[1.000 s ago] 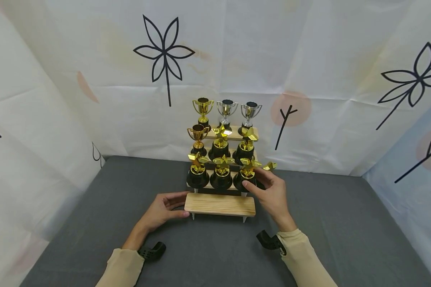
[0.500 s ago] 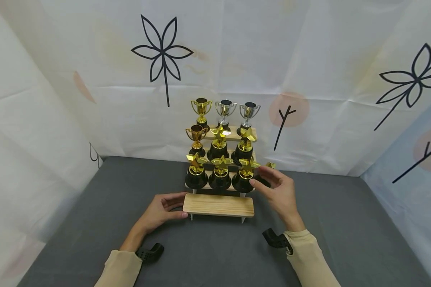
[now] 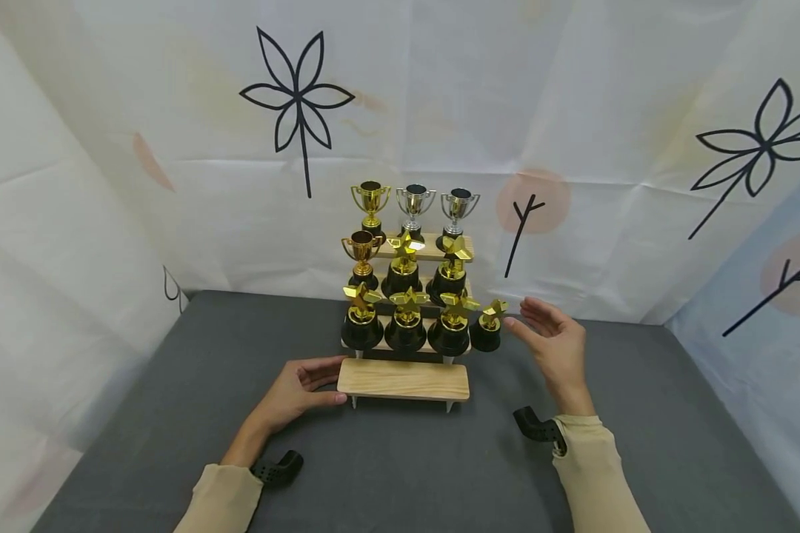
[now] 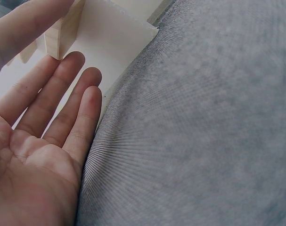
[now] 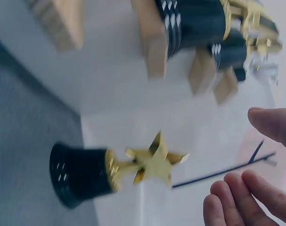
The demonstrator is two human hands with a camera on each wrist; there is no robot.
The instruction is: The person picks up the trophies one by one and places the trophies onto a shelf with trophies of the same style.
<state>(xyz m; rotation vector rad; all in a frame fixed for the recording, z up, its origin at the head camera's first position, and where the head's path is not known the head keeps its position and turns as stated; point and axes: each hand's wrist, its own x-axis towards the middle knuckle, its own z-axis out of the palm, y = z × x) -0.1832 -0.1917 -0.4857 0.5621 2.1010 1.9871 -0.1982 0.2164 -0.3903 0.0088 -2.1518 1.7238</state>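
Observation:
A tiered wooden rack (image 3: 403, 380) bears several small trophies. My left hand (image 3: 298, 390) rests at the left end of its bare lowest board, thumb at the front corner and fingers extended; in the left wrist view the fingertips reach the board's end. On the table beside the rack's right side stands a gold star trophy (image 3: 487, 337) with a black base. My right hand (image 3: 553, 354) hovers just right of it with relaxed fingers, holding nothing. In the right wrist view a gap shows between the fingers and that upright trophy (image 5: 81, 174).
Three star trophies (image 3: 406, 331) fill the board above the lowest. Higher up are a bronze cup (image 3: 362, 252), two more star trophies, and on top a gold cup (image 3: 370, 201) and two silver cups (image 3: 415, 203). A patterned white cloth (image 3: 240, 222) hangs behind the grey table (image 3: 387, 474).
My right hand has drawn away from the right-hand star trophy on the rack, moving right past the star trophy on the table, which now shows fully. The left hand stays at the board.

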